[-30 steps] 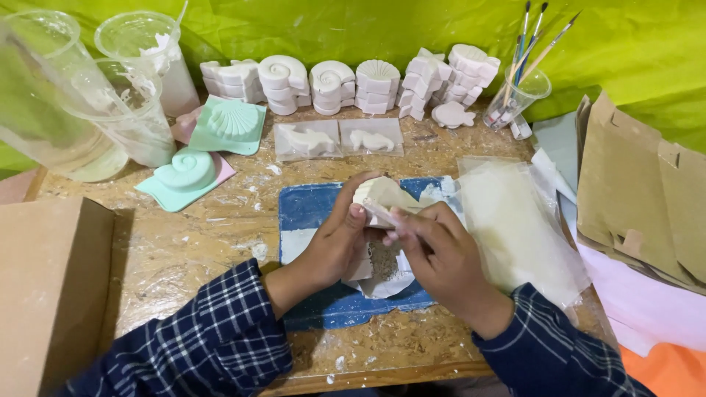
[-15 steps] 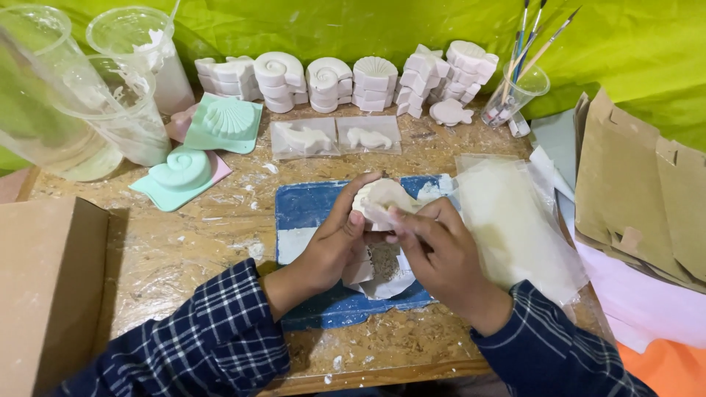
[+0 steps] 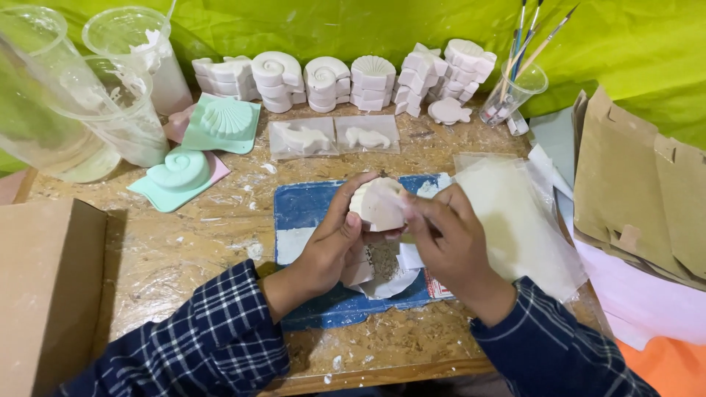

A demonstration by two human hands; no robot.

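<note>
My left hand (image 3: 332,242) grips a white plaster shell cast (image 3: 376,204) over a blue mat (image 3: 303,209) in the middle of the wooden table. My right hand (image 3: 450,244) is against the cast's right side, fingers curled; whether it holds a small tool is unclear. White scraps and plaster crumbs (image 3: 382,273) lie on the mat under my hands. Both sleeves are dark blue plaid.
Stacks of white shell casts (image 3: 346,81) line the back. Mint green moulds (image 3: 220,123) and clear plastic cups (image 3: 110,110) stand at left, a cup of brushes (image 3: 515,92) at back right. Clear bags (image 3: 515,220), brown paper (image 3: 632,191) lie right; a cardboard box (image 3: 44,294) sits left.
The cast has stayed between both hands; my hands shifted slightly and turned it a little over the mat.
</note>
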